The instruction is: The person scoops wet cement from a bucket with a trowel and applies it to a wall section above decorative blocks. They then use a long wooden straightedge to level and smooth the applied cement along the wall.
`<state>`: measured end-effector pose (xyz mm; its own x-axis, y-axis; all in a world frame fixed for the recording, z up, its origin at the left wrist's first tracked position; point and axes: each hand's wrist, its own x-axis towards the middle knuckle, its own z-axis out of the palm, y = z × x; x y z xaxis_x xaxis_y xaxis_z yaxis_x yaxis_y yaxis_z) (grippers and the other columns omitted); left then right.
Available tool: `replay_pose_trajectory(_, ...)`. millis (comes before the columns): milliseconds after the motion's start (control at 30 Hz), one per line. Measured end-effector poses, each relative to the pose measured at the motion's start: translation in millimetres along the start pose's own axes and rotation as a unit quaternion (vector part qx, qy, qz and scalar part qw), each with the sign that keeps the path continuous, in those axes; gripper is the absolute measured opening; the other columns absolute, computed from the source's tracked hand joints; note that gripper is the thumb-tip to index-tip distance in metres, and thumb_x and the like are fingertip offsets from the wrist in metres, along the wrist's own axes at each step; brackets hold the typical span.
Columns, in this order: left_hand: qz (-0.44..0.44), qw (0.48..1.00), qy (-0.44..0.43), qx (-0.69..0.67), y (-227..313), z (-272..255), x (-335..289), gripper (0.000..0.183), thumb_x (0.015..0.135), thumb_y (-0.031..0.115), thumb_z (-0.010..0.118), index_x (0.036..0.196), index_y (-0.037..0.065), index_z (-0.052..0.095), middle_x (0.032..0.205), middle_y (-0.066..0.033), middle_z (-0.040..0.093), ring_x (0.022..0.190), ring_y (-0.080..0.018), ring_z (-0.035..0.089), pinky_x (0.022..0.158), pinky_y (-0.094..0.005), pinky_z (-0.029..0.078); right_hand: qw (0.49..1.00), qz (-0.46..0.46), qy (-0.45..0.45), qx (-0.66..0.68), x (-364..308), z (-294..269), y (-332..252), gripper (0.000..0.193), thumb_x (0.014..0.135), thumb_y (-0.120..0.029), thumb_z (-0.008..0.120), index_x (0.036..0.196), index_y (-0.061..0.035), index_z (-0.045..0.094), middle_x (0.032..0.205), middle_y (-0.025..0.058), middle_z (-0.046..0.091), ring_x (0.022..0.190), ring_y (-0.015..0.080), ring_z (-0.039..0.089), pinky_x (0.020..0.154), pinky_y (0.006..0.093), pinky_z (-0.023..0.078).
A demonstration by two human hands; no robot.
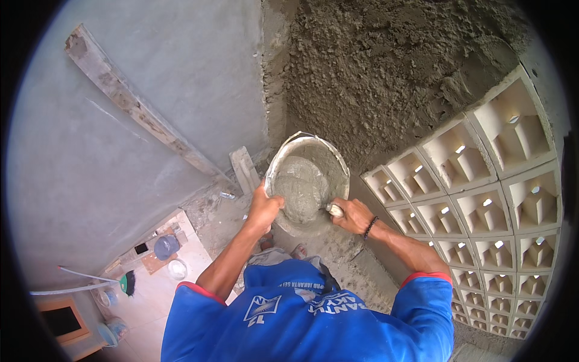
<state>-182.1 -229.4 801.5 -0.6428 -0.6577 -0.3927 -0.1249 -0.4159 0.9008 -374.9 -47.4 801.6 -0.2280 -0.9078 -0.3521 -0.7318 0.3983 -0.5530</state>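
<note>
Left hand (266, 209) grips round, grey, mortar-caked bucket (339, 169) at rim; right hand (356, 217) clenches pale rounded tool handle (335, 210). Likely working wet grey mortar (301, 190); scooping calls for steady bucket.

I see the scene under fairly bright, diffuse light, its shadows soft. The smooth grey wall (199, 72) reads pale and even to me, while the rough mortar wall (386, 72) sits darker, its lumps picked out by small shadows. Light comes through the pierced blocks (492, 209): their openings burn white against shaded recesses. I notice a wet sheen on the mortar (298, 193) in the bucket (273, 166), and the pale floor (151, 314) looks close to washed out. My fisheye view bows the plank (137, 110) and curves the block rows; black closes in around it, with a bluish fringe along the rim. Small items at lower left look soft to me.
</note>
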Motion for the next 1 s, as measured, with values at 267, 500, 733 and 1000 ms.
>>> replay_pose_trajectory(267, -0.005, 0.999, 0.052, -0.011, 3, 16, -34, 0.065, 0.066, -0.012, 0.049, 0.13, -0.004, 0.047, 0.107, -0.0133, 0.061, 0.091, -0.0188, 0.057, 0.08, -0.0301, 0.047, 0.999, -0.028, 0.032, -0.024, -31, -55, 6, 0.027, 0.078, -0.014, 0.064, 0.101, -0.0016, 0.061, 0.082, 0.0232, 0.067, 0.082, 0.0405, 0.066, 0.075, 0.048, 0.051)
replay_pose_trajectory(500, 0.022, 0.996, 0.088, -0.015, -19, 2, -49, 0.066, 0.066, -0.012, 0.049, 0.131, -0.004, 0.047, 0.108, -0.0135, 0.061, 0.093, -0.0205, 0.058, 0.08, -0.0321, 0.048, 0.992, -0.111, 0.049, -0.036, -64, -167, -84, 0.041, 0.077, -0.019, 0.073, 0.103, 0.0005, 0.048, 0.085, 0.0226, 0.063, 0.084, 0.0403, 0.064, 0.071, 0.047, 0.049)
replay_pose_trajectory(733, -0.002, 0.993, 0.115, -0.025, -38, -27, -63, 0.066, 0.068, -0.015, 0.047, 0.133, -0.003, 0.046, 0.115, -0.0139, 0.061, 0.099, -0.0213, 0.059, 0.08, -0.0309, 0.048, 0.972, -0.223, -0.019, 0.071, -71, -239, -154, 0.042, 0.081, -0.026, 0.074, 0.11, 0.0013, 0.06, 0.081, 0.0096, 0.063, 0.071, 0.0223, 0.063, 0.065, 0.0367, 0.05)
replay_pose_trajectory(1000, -0.002, 0.992, 0.121, -0.023, -50, -53, -63, 0.067, 0.068, -0.015, 0.047, 0.134, -0.003, 0.045, 0.117, -0.0142, 0.061, 0.103, -0.0223, 0.059, 0.086, -0.0314, 0.047, 0.902, 0.004, 0.424, -0.076, -34, -363, -67, 0.03, 0.089, -0.025, 0.059, 0.102, 0.0016, 0.061, 0.074, 0.0049, 0.059, 0.065, 0.0117, 0.056, 0.055, 0.0316, 0.044)
